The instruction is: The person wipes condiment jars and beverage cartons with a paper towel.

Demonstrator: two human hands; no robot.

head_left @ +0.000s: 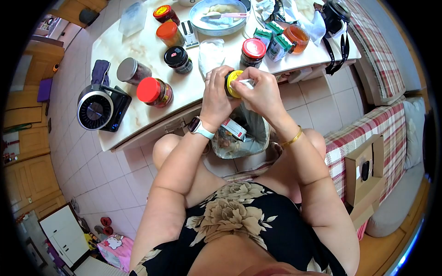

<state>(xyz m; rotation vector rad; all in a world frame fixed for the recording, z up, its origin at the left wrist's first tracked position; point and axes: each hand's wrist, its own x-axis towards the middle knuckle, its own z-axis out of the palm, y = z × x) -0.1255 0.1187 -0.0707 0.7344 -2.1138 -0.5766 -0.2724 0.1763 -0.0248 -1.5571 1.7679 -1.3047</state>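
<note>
My left hand [217, 94] is wrapped round a jar with a yellow lid [233, 82], held just over the table's front edge. In my right hand [263, 91] is a crumpled white tissue [248, 83], pinched between thumb and fingers against the lid. My fingers hide most of the jar. Below both hands, on the floor between my knees, stands a lined trash bin [258, 138] with a white-and-red carton [233, 129] and other waste in it. A red-lidded jar [253, 51] stands on the table just beyond my right hand.
Several jars stand left on the marble-look table [119, 112], including a black-lidded jar [177, 60] and a red-lidded one [154, 91]. A round black device [97, 110] sits at the left corner. Behind are a glass bowl [216, 30] with a knife [224, 16] and green cartons [279, 47].
</note>
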